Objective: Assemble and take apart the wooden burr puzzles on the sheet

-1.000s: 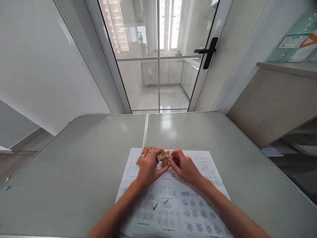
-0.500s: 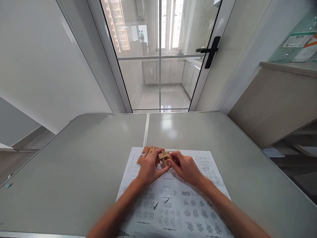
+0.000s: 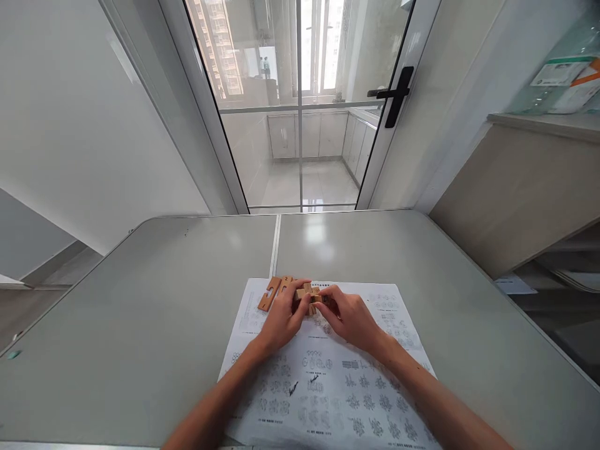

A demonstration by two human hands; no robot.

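A small wooden interlocking burr puzzle is held between my two hands above a printed sheet. My left hand grips it from the left, thumb at its near side and fingers behind. From the right, my right hand pinches it between thumb and fingers. Flat wooden pieces with cut-out slots, such as a notched wooden piece, lie just beyond my left hand, partly covered by it. Under both hands is the paper sheet with rows of line diagrams and two black tick marks.
The sheet lies on a grey table with a seam strip towards the back. Past its far edge is a glass door with a black handle. A shelf holding plastic bottles stands at right.
My left thumb has shifted upward against the puzzle, and the puzzle is turned slightly in my fingers. Both hands still hold it. The whole view has moved a little.
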